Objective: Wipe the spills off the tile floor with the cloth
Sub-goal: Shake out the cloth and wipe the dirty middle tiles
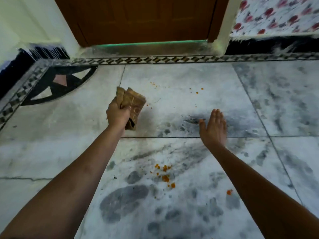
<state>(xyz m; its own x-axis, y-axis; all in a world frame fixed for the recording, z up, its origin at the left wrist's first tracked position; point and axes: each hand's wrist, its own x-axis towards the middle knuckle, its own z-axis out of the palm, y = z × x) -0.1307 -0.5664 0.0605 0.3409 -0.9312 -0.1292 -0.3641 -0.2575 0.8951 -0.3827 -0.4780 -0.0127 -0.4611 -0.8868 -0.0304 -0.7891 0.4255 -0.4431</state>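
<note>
A grey marble tile floor [189, 100] filled the view, with a brown door [138, 19] at the far side. The person's left hand [118, 114] gripped a folded brown cloth [133, 104], fingers curled round it, at centre-left. The right hand [214, 126] was flat, fingers straight, holding nothing. Orange spills [164, 173] lay near, between the forearms; smaller specks [196, 92] farther off.

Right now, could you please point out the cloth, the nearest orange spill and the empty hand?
brown cloth [133, 105]: head view, on its patterned middle fold.
orange spill [165, 173]: head view, centre of the crumb cluster.
right hand [214, 125]: head view, on its back.
</note>
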